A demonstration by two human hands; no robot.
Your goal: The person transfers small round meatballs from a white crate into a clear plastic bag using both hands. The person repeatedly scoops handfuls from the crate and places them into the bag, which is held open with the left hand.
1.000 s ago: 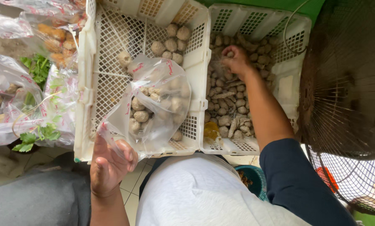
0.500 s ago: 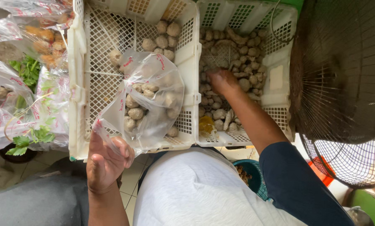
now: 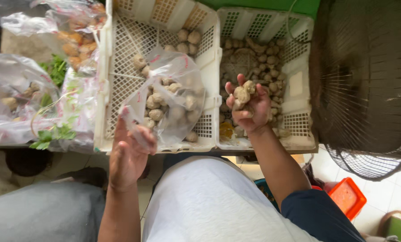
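Note:
My left hand [image 3: 129, 152] grips the mouth of a clear plastic bag [image 3: 175, 96] partly filled with small brown tubers. The bag rests inside the left white lattice crate [image 3: 120, 76], which also holds a few loose tubers at its far end. My right hand [image 3: 249, 107] is raised palm-up over the right white crate [image 3: 294, 85] and holds a handful of knobbly brown tubers [image 3: 243, 94]. That crate is full of several more of the same tubers [image 3: 254, 58].
Clear bags of vegetables and green leaves [image 3: 25, 98] lie at the left. A dark wire fan guard [image 3: 366, 89] stands at the right. An orange container [image 3: 346, 197] sits on the tiled floor below it.
My right hand has lifted out of the right crate with a handful of tubers and turned palm-up. The left hand keeps hold of the bag.

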